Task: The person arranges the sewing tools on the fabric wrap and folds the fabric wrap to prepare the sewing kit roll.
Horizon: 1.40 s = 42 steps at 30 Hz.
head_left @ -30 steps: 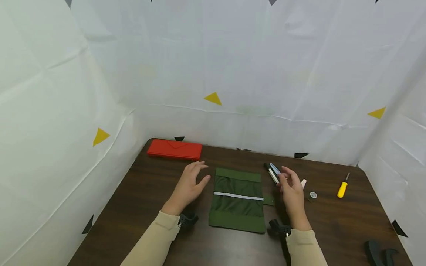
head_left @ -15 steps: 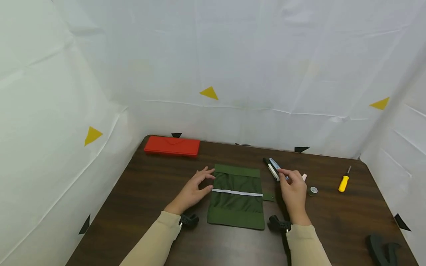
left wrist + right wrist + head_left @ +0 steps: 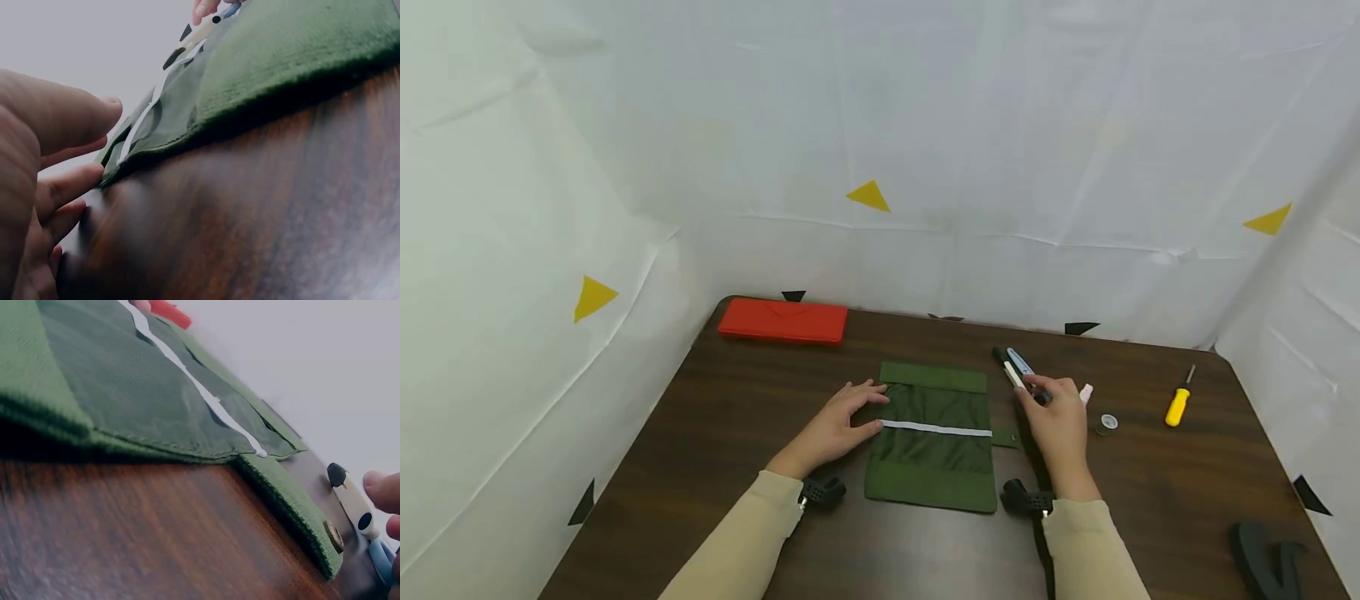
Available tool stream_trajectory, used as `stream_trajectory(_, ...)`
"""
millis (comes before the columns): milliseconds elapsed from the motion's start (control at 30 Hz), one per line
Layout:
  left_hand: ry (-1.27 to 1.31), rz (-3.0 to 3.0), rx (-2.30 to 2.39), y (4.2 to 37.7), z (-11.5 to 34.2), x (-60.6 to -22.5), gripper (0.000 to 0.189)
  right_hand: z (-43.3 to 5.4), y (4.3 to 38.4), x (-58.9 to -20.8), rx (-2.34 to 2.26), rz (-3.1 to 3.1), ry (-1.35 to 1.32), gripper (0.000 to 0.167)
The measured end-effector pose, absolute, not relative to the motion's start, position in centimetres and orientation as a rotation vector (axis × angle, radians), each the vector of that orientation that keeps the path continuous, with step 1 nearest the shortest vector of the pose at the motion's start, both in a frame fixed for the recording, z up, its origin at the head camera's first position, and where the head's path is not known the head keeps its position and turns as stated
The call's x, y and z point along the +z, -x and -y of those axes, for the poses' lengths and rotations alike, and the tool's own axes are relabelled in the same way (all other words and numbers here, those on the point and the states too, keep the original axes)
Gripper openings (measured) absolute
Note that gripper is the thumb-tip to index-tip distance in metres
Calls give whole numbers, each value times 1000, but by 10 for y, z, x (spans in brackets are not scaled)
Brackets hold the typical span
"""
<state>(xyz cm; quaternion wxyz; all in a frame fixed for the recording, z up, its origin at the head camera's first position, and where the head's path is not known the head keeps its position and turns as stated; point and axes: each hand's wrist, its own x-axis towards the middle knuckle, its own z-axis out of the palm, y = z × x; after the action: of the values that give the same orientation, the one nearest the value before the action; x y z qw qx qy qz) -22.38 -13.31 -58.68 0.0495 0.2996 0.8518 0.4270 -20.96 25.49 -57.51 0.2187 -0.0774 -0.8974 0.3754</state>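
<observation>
A green fabric roll pouch (image 3: 934, 467) lies spread on the table, with a white strip across its middle and a snap strap (image 3: 281, 500) on its right side. My left hand (image 3: 838, 423) rests at its left edge, fingers loosely extended and fingertips on the fabric. Right of the pouch, my right hand (image 3: 1058, 421) reaches down over a slim white tool with a black end (image 3: 1010, 371) and a light-blue tool (image 3: 1019, 362). Its fingers (image 3: 382, 489) are bent beside the white tool in the right wrist view, holding nothing visible. Part of both tools is hidden under the hand.
A red case (image 3: 782, 321) lies at the back left. Right of my right hand are a small white piece (image 3: 1086, 393) and a small roll (image 3: 1107, 423). Farther right lies a yellow-handled screwdriver (image 3: 1178, 404). A black curved object (image 3: 1262, 558) sits at the front right.
My left hand has moved right onto the pouch's edge. My right hand has lowered and shifted left over the white and light-blue tools. The head view has tilted slightly downward.
</observation>
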Motion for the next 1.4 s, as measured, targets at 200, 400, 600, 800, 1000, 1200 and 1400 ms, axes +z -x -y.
stream_trajectory(200, -915, -2626, 1204, 218, 132, -598, 39, -254, 201, -580, 992, 2554, 261, 30)
stream_trajectory(400, -910, -2705, 1144, 215, 133, -597, 44, -252, 203, -584, 962, 2620, 242, 29)
stream_trajectory(600, -933, -2722, 1098, 218, 131, -592, 36, -252, 208, -584, 929, 2638, 230, 32)
stream_trajectory(800, -935, -2738, 1085, 223, 135, -596, 25, -247, 212, -586, 953, 2653, 230, 29)
stream_trajectory(1000, -916, -2739, 1084, 223, 134, -602, 20, -246, 211, -589, 984, 2612, 281, 19)
stream_trajectory(1200, -903, -2746, 1081, 225, 136, -598, 19, -241, 214, -590, 1060, 2492, 258, 16)
stream_trajectory(1400, -884, -2766, 1083, 224, 142, -599, 18, -234, 219, -588, 1182, 2363, 130, 11)
